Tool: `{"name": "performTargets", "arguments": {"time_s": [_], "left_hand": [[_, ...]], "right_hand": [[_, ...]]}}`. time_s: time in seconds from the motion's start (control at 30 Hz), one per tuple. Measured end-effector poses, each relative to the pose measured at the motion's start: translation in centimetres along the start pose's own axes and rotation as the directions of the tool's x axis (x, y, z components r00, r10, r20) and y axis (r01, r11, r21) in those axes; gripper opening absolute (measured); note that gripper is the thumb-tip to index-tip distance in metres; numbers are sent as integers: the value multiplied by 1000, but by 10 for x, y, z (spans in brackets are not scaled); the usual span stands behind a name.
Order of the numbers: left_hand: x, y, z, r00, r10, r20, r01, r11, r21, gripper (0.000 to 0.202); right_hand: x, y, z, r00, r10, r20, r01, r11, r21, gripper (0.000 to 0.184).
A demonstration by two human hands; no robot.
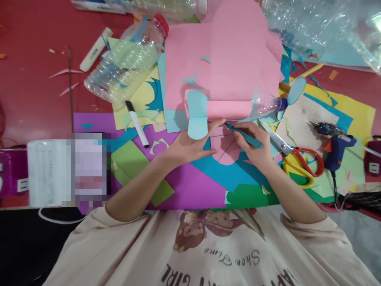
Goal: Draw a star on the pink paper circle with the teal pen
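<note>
My right hand [253,139] grips a slim teal pen [247,137], its dark tip pointing left at the upper edge of a pink paper circle [228,153]. Dark straight lines cross that circle. Fingers spread, my left hand [190,145] lies flat at the circle's left side, its index finger reaching along the upper edge. Just beyond both hands lies a small clear bottle [264,106] wrapped in pink paper, its blue cap to the right. A light blue paper piece with rounded ends [197,115] covers the wrap's left end.
Scissors with red and yellow handles [303,159] and a blue glue gun [336,153] lie at right. A black-capped marker [137,125] and a large clear bottle [127,59] are at left. Pink sheets [238,59] lie beyond. A phone [89,167] sits near the front edge.
</note>
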State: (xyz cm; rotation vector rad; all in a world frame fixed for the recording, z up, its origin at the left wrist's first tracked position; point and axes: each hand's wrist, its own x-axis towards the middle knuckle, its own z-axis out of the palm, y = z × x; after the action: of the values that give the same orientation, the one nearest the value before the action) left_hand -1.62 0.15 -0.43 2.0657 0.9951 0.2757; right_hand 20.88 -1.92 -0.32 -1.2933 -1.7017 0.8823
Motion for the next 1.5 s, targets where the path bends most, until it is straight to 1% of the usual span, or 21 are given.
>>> {"name": "performTargets", "arguments": {"time_s": [0.2, 0.4, 0.6, 0.87, 1.27, 1.5], "left_hand": [[0, 2, -1, 1000, -6, 2, 6, 1000, -15, 83], [-1, 2, -1, 1000, 6, -12, -6, 1000, -13, 81], [-1, 0, -1, 1000, 6, -5, -6, 1000, 0, 81], [-1, 1, -1, 1000, -3, -5, 3, 1000, 0, 82], [-1, 4, -2, 1000, -6, -8, 7, 1000, 22, 85], [-1, 2, -1, 998, -68, 6, 67, 995, 78, 83]], "right_hand": [[0, -1, 0, 1000, 5, 5, -5, 1000, -3, 11], [-2, -4, 1, 999, 42, 14, -42, 999, 3, 12], [-2, -8, -1, 999, 13, 41, -13, 1000, -12, 10], [-1, -12, -3, 997, 23, 78, -23, 1000, 2, 10], [-4, -14, -2, 993, 62, 103, -63, 998, 3, 16], [-5, -18, -3, 992, 22, 122, -19, 999, -30, 18]]}}
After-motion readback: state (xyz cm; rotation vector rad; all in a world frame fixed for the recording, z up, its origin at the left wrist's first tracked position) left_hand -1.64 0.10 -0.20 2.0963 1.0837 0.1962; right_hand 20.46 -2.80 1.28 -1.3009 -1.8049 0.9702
